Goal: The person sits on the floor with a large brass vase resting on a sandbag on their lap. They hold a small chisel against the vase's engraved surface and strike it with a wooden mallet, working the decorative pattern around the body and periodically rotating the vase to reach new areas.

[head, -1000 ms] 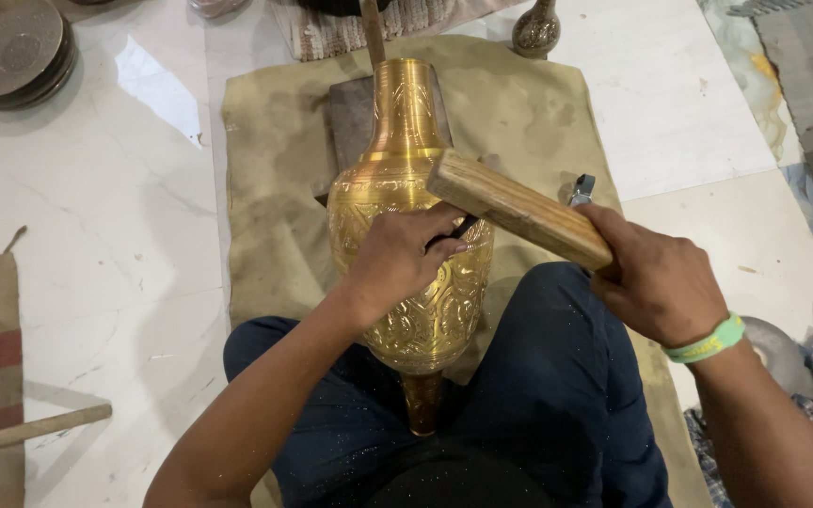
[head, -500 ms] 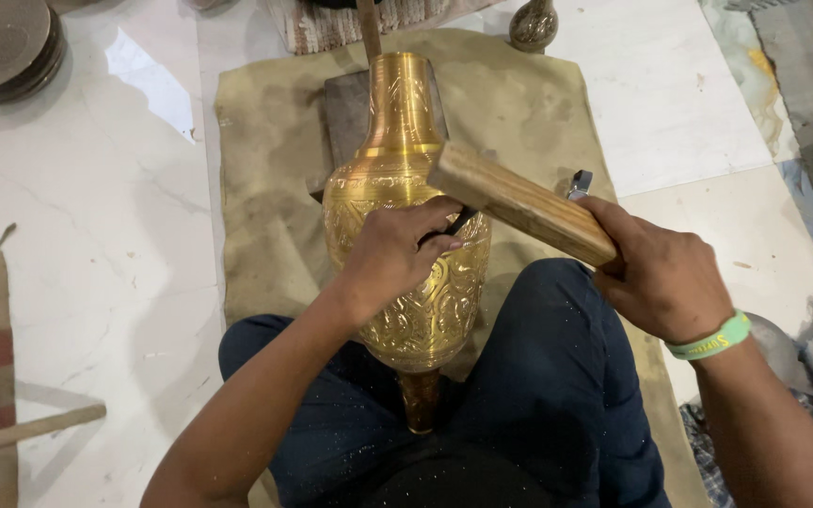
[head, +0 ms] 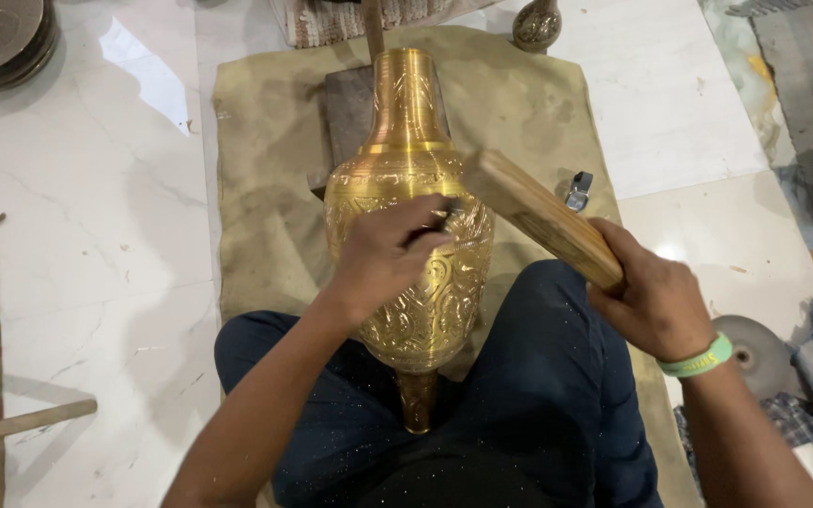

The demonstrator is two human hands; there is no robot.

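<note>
Hands engraving a brass vase

The left hand (head: 383, 259) pinches a small dark chisel (head: 444, 214) against the engraved brass vase (head: 411, 273) lying across the lap; the right hand (head: 651, 296) grips a wooden mallet (head: 543, 221) beside it, over a tan cloth (head: 265, 188).

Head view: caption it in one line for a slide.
Left hand presses a small tool to an engraved brass vase; right hand grips a wooden mallet.

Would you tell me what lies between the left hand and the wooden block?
In the head view, a dark chisel tip from the left hand bridges to the wooden block.
</note>
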